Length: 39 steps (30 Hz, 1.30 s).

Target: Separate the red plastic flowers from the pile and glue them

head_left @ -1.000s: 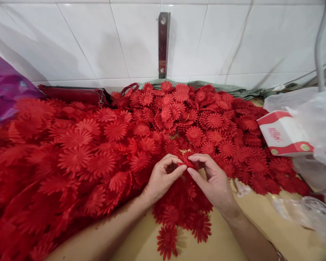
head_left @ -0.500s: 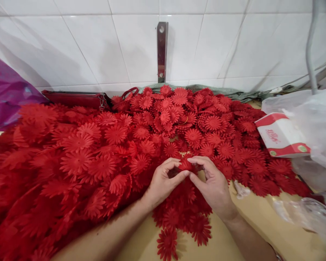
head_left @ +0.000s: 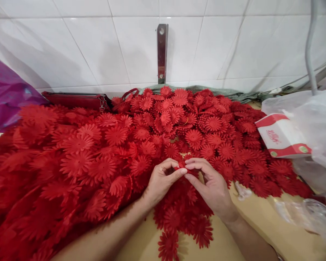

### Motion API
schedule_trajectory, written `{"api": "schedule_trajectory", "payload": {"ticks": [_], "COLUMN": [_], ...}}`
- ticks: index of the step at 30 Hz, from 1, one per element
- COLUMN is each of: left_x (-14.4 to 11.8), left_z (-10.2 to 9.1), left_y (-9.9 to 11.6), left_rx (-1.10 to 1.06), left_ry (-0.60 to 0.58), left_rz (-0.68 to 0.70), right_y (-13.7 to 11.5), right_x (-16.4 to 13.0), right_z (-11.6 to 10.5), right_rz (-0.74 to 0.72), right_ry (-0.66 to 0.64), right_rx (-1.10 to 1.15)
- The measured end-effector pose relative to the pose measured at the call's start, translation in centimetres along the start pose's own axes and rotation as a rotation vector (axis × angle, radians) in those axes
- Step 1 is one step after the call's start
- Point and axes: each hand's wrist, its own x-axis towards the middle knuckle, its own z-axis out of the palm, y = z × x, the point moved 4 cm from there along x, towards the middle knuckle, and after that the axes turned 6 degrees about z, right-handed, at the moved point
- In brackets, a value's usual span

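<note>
- The small red flower piece (head_left: 182,167) is mostly hidden between the 2 hands, above the near edge of the red flower pile (head_left: 103,152).
- Left hand (head_left: 163,179) and right hand (head_left: 210,183) both pinch it with their fingers — thumbs nearly touching.
- The flowers look plastic, with thin ray petals; the desk (head_left: 244,221) is smooth, tan.
- The white-red box (head_left: 284,136) is partly covered by a clear bag (head_left: 317,123).
</note>
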Motion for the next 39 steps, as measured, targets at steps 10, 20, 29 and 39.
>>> {"api": "schedule_trajectory", "payload": {"ticks": [10,20,29,39], "left_x": [-0.1,0.0,-0.5,-0.1], "left_z": [0.3,0.1,0.1,-0.6], "left_y": [0.3,-0.2,1.0,-0.2], "left_rx": [-0.072,-0.067,0.027,-0.065], "left_ry": [-0.11,-0.022,-0.141,0.183], "left_rz": [0.026,0.01,0.064,0.084], "right_y": [1.0,1.8,1.1,0.0], "right_x": [0.1,0.6,1.4,1.1], "right_z": [-0.3,-1.8,-2.9,-3.2], "right_rz": [0.129,0.266,0.35,0.307], "right_ry": [-0.093,0.15,0.136,0.166], "right_rx": [0.307,0.551,0.769,0.726]}}
